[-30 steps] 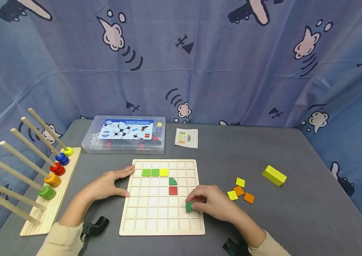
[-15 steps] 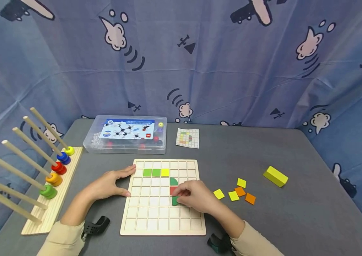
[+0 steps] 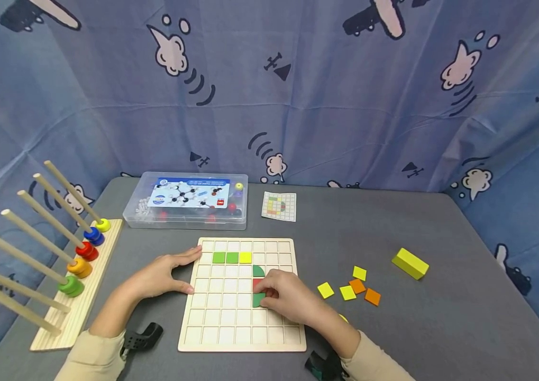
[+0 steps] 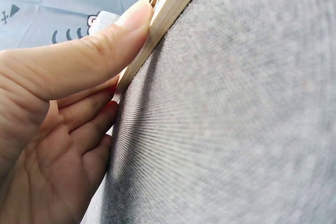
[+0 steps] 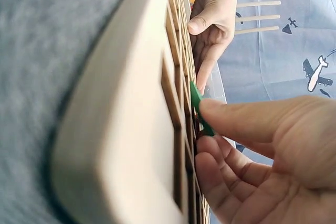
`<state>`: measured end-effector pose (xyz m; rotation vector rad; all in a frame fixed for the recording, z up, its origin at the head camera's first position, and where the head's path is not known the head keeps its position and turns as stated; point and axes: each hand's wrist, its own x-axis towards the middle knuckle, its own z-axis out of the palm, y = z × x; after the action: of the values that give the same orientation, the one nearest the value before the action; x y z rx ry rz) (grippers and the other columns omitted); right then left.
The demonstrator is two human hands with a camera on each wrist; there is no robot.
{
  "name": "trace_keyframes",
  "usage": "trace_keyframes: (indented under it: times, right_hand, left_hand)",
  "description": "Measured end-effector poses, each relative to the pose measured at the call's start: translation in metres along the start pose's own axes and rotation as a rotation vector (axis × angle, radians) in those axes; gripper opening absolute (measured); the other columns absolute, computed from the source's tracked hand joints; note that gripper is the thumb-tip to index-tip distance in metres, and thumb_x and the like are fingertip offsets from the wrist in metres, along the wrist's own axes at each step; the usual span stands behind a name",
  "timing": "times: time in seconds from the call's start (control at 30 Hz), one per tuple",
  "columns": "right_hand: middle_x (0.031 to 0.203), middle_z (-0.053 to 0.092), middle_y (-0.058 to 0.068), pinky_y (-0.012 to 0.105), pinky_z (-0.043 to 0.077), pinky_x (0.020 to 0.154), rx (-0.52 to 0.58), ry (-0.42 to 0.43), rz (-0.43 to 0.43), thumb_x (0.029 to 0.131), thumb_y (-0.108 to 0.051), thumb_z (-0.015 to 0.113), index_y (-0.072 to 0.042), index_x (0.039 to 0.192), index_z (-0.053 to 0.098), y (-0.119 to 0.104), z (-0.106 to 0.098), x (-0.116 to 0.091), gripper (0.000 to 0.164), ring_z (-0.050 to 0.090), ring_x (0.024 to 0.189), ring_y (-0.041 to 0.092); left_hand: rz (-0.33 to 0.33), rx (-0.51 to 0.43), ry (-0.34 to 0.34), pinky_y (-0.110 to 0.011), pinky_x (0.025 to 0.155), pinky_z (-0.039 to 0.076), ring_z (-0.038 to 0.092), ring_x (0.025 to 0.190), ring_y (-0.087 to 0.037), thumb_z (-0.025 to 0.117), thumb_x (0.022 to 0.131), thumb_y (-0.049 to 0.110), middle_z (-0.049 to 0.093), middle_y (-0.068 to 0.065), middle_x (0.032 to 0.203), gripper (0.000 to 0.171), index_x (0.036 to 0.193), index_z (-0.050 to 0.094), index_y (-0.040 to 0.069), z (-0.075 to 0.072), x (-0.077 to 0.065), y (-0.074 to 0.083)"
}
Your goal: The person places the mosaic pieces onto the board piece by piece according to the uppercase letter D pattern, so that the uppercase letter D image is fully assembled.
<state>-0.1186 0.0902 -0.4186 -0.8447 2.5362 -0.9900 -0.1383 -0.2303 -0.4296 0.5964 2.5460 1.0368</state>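
My left hand [image 3: 160, 275] rests at the left side of a wooden grid board [image 3: 221, 333], its thumb and fingertips touching the edge. In the left wrist view the thumb [image 4: 100, 51] lies against the board's edge [image 4: 173, 14], fingers extended along it. With the right hand [image 3: 293, 299] I pinch a dark green tile [image 3: 257, 300] between thumb and fingers, over the grid just below a red tile [image 3: 256, 284]. The right wrist view has this green tile [image 5: 196, 100] tilted at the grid. A dark green quarter-circle tile [image 3: 258, 271] sits above the red one, which my fingers partly cover.
Two green tiles and a yellow tile [image 3: 245, 257] fill a row near the board's top. Loose yellow and orange tiles [image 3: 372, 296] and a yellow block [image 3: 410, 263] lie right. Behind are a pattern card [image 3: 279, 206] and plastic case [image 3: 183, 217]; a peg stand [image 3: 102, 264] is left.
The right hand has carried the green tile leftward across the grid to the square below the red tile, and the tile now sits squarer to the grid. The left hand has stayed put.
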Motion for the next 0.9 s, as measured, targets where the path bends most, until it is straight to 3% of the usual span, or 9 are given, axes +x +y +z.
trace_keyframes:
  times: [0.33, 0.6, 0.9]
  right_hand:
    - [0.085, 0.058, -0.005, 0.016, 0.043, 0.065, -0.113, 0.029, -0.073, 0.082, -0.007, 0.071, -0.012, 0.097, 0.071, 0.001, 0.004, -0.001, 0.016, 0.048, 0.072, 0.002]
    - [0.090, 0.061, -0.003, 0.018, 0.046, 0.070, -0.109, 0.027, -0.090, 0.082, -0.006, 0.070, -0.010, 0.101, 0.070, -0.001, 0.001, -0.003, 0.019, 0.053, 0.078, 0.006]
    - [0.101, 0.065, -0.002, 0.025, 0.049, 0.078, -0.089, 0.028, -0.082, 0.082, -0.010, 0.072, -0.012, 0.106, 0.069, -0.001, -0.017, -0.012, 0.024, 0.058, 0.087, 0.012]
  left_hand:
    - [0.003, 0.010, 0.000, -0.056, 0.108, 0.029, 0.026, 0.140, -0.038, 0.077, 0.074, 0.038, 0.029, -0.012, 0.154, 0.087, 0.145, 0.038, 0.006, 0.000, 0.000, -0.001]
    - [-0.021, -0.001, -0.003, -0.055, 0.108, 0.028, 0.024, 0.141, -0.036, 0.078, 0.073, 0.037, 0.027, -0.010, 0.154, 0.088, 0.146, 0.037, 0.008, 0.000, 0.000, 0.000]
    - [-0.025, 0.000, -0.004, -0.054, 0.109, 0.027, 0.025, 0.141, -0.035, 0.078, 0.073, 0.037, 0.027, -0.008, 0.154, 0.088, 0.146, 0.037, 0.009, 0.000, 0.001, 0.000]
